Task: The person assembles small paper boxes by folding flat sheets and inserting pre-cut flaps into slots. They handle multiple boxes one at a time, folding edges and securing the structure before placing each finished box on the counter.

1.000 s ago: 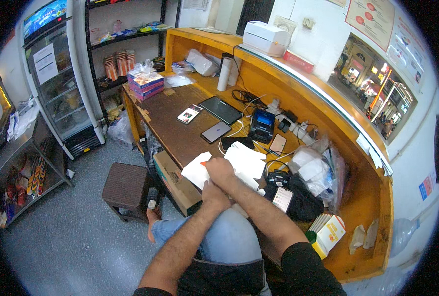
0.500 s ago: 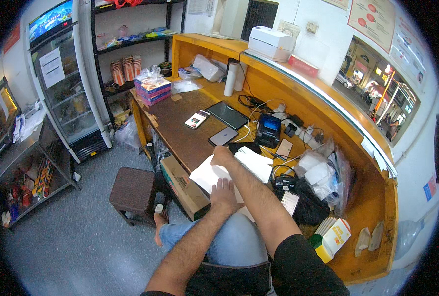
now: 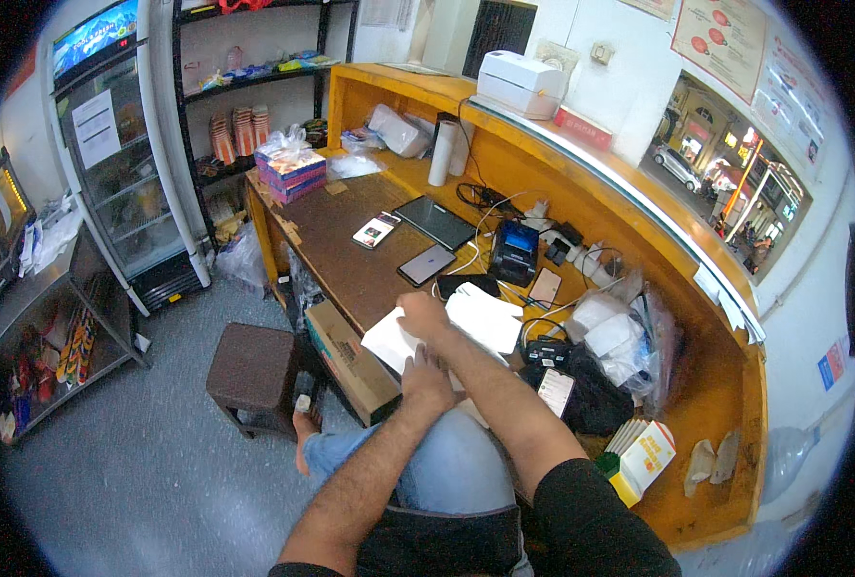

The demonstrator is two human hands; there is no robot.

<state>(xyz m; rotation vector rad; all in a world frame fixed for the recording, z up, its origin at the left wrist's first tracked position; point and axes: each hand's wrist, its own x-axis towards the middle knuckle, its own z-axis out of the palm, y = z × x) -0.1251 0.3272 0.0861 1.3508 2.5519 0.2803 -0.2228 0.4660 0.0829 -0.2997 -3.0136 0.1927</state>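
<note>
A white paper sheet (image 3: 383,339) lies at the table's near edge, just above my lap. My right hand (image 3: 421,317) reaches across to the left, its fingers curled at the sheet's upper right part; the fingertips are partly hidden. Just below it is my left hand (image 3: 427,385), its fingers drawn together on the sheet's lower right side. My forearms cross close to each other, and the right one hides part of the paper. Beyond the right wrist lies a stack of white sheets (image 3: 486,319).
Phones (image 3: 425,265), a black tablet (image 3: 435,222), a card terminal (image 3: 516,252) and tangled cables cover the table's middle. Plastic bags (image 3: 610,332) and yellow-white cartons (image 3: 642,460) sit at the right. A brown stool (image 3: 251,370) and a cardboard box (image 3: 350,370) stand left of my knee.
My left hand has gone from lying flat with spread fingers to fingers drawn together, nearer the right hand. The right hand has shifted slightly left and down. The view has shifted a little.
</note>
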